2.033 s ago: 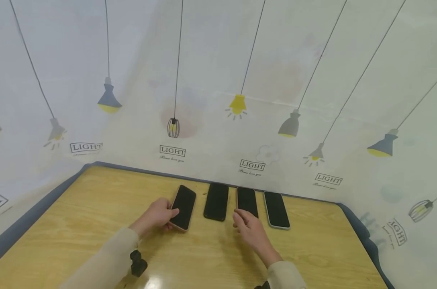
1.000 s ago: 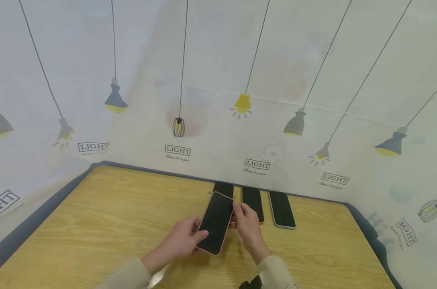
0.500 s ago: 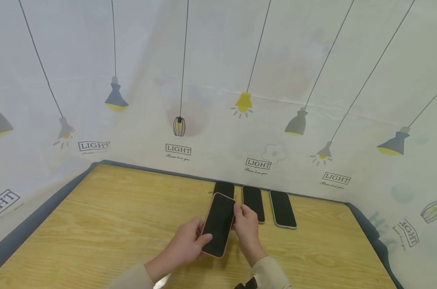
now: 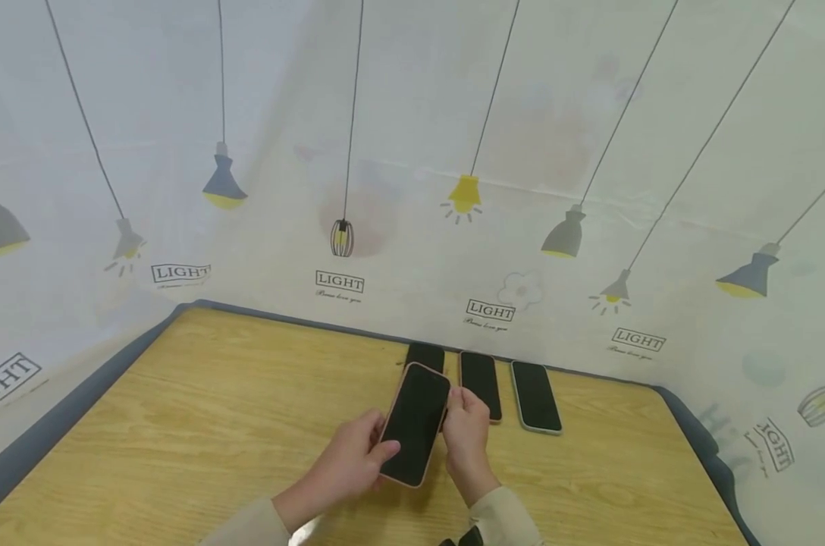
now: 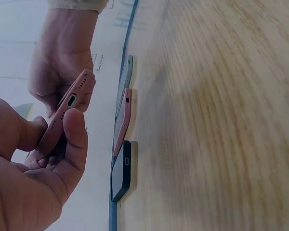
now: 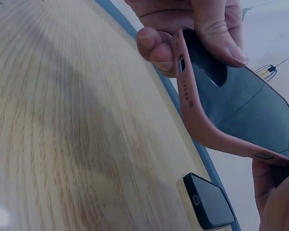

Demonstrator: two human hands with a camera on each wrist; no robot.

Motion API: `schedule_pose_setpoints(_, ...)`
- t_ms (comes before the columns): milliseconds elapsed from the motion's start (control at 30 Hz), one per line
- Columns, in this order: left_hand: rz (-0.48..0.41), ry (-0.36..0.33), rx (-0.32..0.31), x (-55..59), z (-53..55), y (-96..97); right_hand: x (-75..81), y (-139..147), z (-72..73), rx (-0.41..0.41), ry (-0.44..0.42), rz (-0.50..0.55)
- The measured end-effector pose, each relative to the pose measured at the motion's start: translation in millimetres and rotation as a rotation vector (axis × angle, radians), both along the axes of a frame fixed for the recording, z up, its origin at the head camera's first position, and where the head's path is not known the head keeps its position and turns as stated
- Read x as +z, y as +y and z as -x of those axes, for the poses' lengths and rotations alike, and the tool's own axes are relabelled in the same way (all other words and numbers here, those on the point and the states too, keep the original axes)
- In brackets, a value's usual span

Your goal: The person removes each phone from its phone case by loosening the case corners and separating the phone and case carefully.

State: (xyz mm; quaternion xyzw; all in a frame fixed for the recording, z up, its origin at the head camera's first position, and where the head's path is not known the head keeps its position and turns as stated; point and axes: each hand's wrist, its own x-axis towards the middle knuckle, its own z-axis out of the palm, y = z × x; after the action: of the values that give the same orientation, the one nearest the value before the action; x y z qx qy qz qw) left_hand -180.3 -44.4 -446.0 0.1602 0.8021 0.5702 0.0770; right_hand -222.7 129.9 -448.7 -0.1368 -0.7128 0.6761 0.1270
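Observation:
A smartphone point(image 4: 415, 425) in a pink case is held above the table, its dark screen facing up toward the head camera. My left hand point(image 4: 354, 455) grips its lower left part, thumb over the screen's corner. At the upper right edge, my right hand point(image 4: 468, 436) holds the phone too; its fingers behind the case are mostly hidden in the head view. The left wrist view shows the charging port end of the pink phone case point(image 5: 62, 108) between the left fingers. In the right wrist view, the left thumb lies on the phone's screen point(image 6: 250, 110).
Behind the held phone, a black phone point(image 4: 426, 355), a pink-cased phone point(image 4: 479, 385) and a pale-cased phone point(image 4: 537, 396) lie in a row along the back edge of the wooden table point(image 4: 249, 394). A lamp-printed cloth point(image 4: 412, 152) hangs behind the table.
My left hand has brought the pink phone rightward and nearer from the row's left end. My right hand has left the third phone and taken hold of the pink one. Lately both hands barely move.

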Motion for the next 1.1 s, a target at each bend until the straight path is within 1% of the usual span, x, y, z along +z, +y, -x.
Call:
schedule_pose_setpoints(167, -0.001, 0.009, -0.003, 0.2, -0.2, 0.6, 0.3, 0, 0.0, -0.001, -0.02, 0.027)
schedule_pose_setpoints(267, -0.005, -0.001, -0.003, 0.1, -0.3, 0.1, 1.2, 0, -0.6, 0.001, -0.039, 0.075)
schedule_pose_setpoints(467, -0.007, -0.008, -0.001, -0.6, 0.8, -2.7, 1.3, 1, -1.9, 0.062, -0.053, 0.176)
schedule_pose_setpoints(667, -0.01, 0.044, 0.009, -1.2, 2.5, -3.0, 0.4, 2, 1.5, 0.124, -0.036, 0.328)
schedule_pose_setpoints(733, -0.021, 0.049, 0.015, 0.1, 2.7, -2.6, 1.8, 2, 2.4, 0.139, -0.033, 0.359)
schedule_pose_setpoints(767, -0.03, 0.047, 0.019, 0.8, 2.7, -2.7, 3.1, 2, 2.2, 0.149, -0.036, 0.352)
schedule_pose_setpoints(900, -0.081, -0.005, 0.038, 1.3, 4.1, -5.8, 4.3, 4, 2.0, 0.212, -0.057, 0.357)
schedule_pose_setpoints(1033, -0.105, -0.045, 0.051, -2.1, 7.9, -10.2, 3.2, 9, 0.4, 0.316, -0.08, 0.402)
schedule_pose_setpoints(1100, -0.105, -0.046, 0.055, -3.0, 10.4, -12.3, 1.9, 13, -0.6, 0.385, -0.102, 0.393)
